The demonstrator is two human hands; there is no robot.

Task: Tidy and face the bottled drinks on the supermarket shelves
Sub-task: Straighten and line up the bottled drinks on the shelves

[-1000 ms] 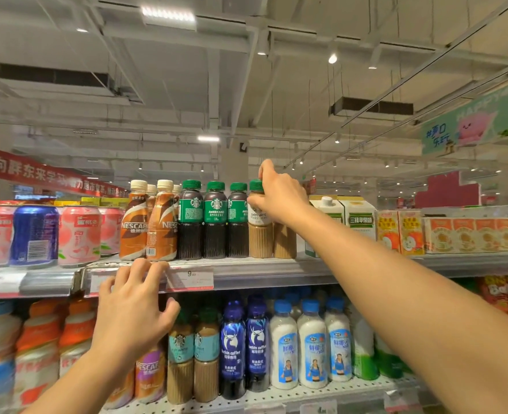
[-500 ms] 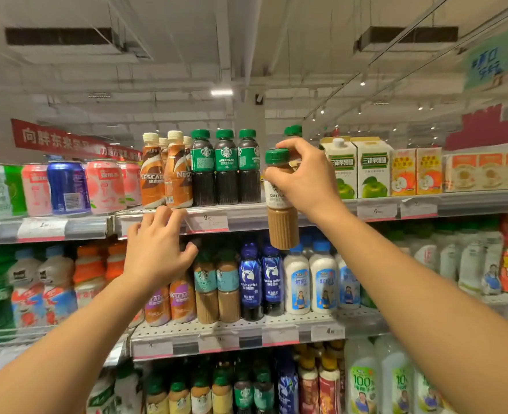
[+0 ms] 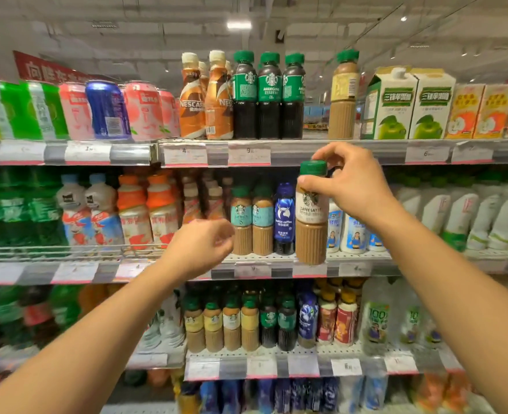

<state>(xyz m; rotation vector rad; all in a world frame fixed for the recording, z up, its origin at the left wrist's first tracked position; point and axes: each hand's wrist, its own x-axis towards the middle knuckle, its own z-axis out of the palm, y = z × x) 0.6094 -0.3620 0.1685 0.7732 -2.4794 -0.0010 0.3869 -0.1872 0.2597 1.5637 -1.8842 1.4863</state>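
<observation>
Caffe latte bottle (image 3: 311, 216), upright (long axis vertical), is pinched at the neck by the right hand (image 3: 351, 186); left hand (image 3: 200, 248), loosely curled and holding nothing, is placed lower left.

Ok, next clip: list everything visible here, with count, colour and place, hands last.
caffe latte bottle: one, tan with green cap, held before the middle shelf
americano bottles: three in front, dark with green labels, top shelf
Nescafe bottles: two in front, orange, top shelf left of the americanos
lone latte bottle: one, tan, top shelf right of a gap
juice cartons: two, white with green apples, top shelf right
cans: several, pink, blue, green, top shelf left
right hand: grips the held bottle's neck
left hand: loosely curled, holding nothing, at the middle shelf
</observation>
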